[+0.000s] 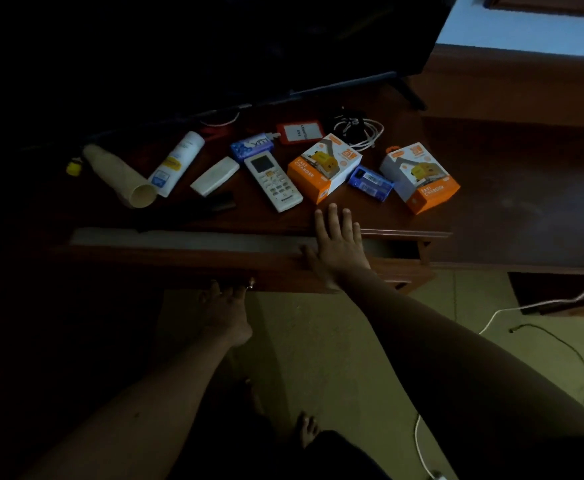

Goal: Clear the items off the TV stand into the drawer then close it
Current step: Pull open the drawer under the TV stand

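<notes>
The drawer (186,241) under the TV stand top (353,216) stands partly pulled out, its pale inside showing. My left hand (226,308) grips the handle at the drawer's front from below. My right hand (337,242) hovers over the drawer's right end with straight fingers, just short of an orange charger box (323,171). On the stand lie a white remote (272,180), a second orange charger box (420,176), a blue pack (370,183), a white case (214,176), a white lotion bottle (176,162) and a cream tube (119,174).
A dark TV (249,46) stands at the back of the stand. Behind the boxes lie a red card holder (299,132), a blue soap box (250,147), coiled white cables (360,131) and a black stapler (211,204). Cables trail on the floor at the right.
</notes>
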The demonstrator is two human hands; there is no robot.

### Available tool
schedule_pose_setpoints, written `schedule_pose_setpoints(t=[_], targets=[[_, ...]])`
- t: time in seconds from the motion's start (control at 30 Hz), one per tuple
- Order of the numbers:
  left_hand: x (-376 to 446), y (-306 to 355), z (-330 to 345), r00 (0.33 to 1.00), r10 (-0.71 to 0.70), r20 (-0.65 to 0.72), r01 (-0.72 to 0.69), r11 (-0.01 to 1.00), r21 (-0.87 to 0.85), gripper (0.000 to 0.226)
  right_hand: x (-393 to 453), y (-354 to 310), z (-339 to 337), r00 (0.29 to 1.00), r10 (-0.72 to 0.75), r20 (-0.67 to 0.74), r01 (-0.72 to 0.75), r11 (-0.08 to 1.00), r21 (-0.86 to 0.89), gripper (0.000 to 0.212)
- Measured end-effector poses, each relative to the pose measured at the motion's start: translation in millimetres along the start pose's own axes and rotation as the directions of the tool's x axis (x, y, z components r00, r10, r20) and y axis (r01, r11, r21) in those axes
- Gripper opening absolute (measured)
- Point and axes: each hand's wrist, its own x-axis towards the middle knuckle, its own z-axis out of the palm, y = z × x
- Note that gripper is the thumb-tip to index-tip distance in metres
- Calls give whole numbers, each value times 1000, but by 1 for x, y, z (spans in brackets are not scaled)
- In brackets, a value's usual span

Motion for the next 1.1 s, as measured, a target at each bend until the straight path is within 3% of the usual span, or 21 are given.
schedule_pose_setpoints(t=[0.23, 0.5, 1.1], targets=[[-41, 7, 34, 998, -57, -40, 53, 994, -94, 86, -1, 0, 3, 1000, 4, -28, -6, 999, -43, 79], [-76, 8, 51, 993, -87, -84, 79, 993, -88, 81, -8, 5, -5, 1000, -13, 7, 13, 999, -33, 76], [-120, 4, 78, 995, -94, -18, 94, 995, -22, 89, -27, 1, -12, 997, 23, 75, -21, 999, -29, 77]])
